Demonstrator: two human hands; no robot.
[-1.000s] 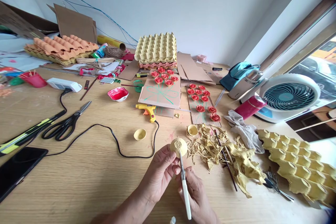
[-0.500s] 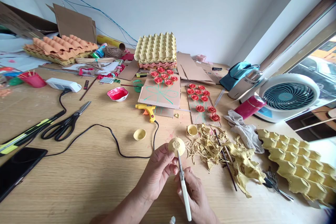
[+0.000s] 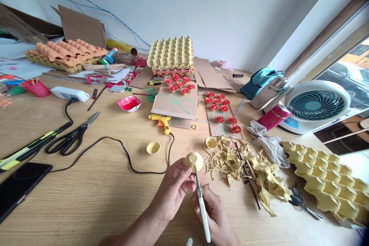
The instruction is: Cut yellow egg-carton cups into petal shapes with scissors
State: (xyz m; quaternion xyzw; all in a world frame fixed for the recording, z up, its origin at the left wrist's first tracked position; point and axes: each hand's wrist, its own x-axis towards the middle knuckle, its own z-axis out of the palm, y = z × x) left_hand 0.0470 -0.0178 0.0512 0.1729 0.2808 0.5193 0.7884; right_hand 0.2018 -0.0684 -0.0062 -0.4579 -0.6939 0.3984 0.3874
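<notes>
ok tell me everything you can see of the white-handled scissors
The white-handled scissors show a smooth, plastic-looking white handle and slim metal blades, seen nearly edge-on. The right hand grips them, hiding part of the handles. They point away from the person, slightly left, blades at the pale yellow cup in the left hand. How far they are open is unclear.

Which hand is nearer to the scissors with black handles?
Left: the left hand is to the right of the black scissors, closer to the camera; the right hand is farther right.
</notes>
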